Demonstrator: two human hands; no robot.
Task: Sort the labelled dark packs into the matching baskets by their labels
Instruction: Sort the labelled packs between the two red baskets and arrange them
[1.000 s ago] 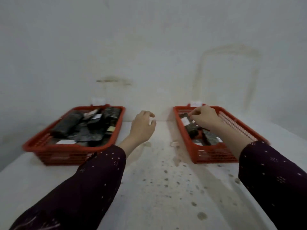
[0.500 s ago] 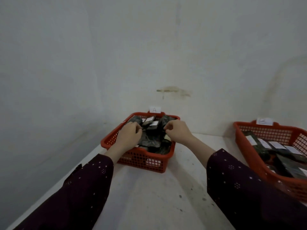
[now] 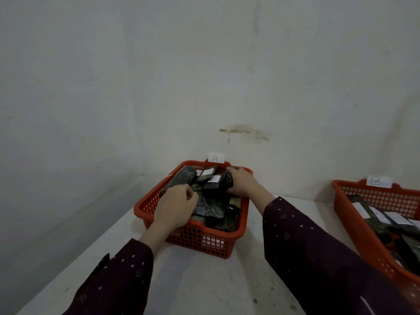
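Note:
A red basket (image 3: 200, 241) with a white card marked A (image 3: 216, 158) on its far rim stands against the wall and holds several dark packs (image 3: 210, 206) with white labels. My left hand (image 3: 176, 206) rests over the packs at the basket's near left, fingers curled, its grip hidden. At the far right of the same basket my right hand (image 3: 242, 184) is closed on a dark pack (image 3: 228, 181). A second red basket (image 3: 354, 226) with a card marked B (image 3: 378, 181) sits at the right edge, with labelled packs (image 3: 391, 223) inside.
Both baskets stand on a white, speckled table (image 3: 204, 285) that meets a white wall (image 3: 204, 76) behind. The table's left edge runs diagonally at the lower left.
My view swung left from basket B to basket A. My right hand left basket B; both hands reached into basket A, and the right hand moved to its far right side.

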